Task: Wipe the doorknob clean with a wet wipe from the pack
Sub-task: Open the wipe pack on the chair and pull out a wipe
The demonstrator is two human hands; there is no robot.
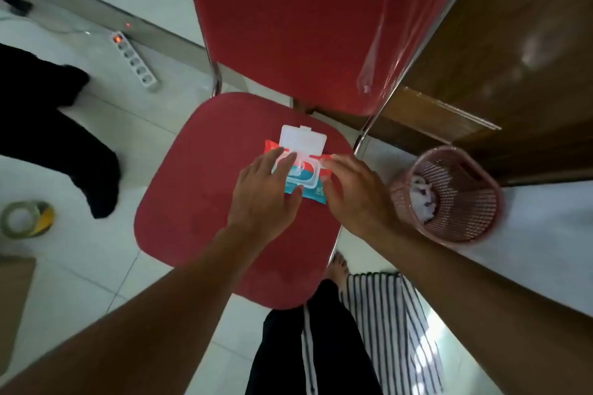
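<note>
So far the person is only getting at the wipes. The pack [305, 181] is lying on the red seat of a chair [199, 202], and its white lid [303, 139] is standing flipped open on the side away from both hands. The left hand [264, 199] is reaching over the near-left part of the pack, its grip wide, fingers fairly straight with the tips resting at the rim of the opening and the thumb lying along the pack's near edge. The right hand [351, 191] is settling on the pack's right end, its grip also loose and spread, fingers touching the wrapper and seemingly steadying it; neither hand is holding anything.

No wipe is visibly coming out of the opening yet, though the view into it is blurred and partly covered by the left fingers. The doorknob is not showing anywhere in view; a wooden door [513, 58] is standing beyond the right hand. A pink mesh bin [449, 196] is sitting on the floor just to the right of the right hand.

Judging by this, opening the pack is done, while pulling a wipe, reaching the knob and wiping it are all still ahead.
</note>
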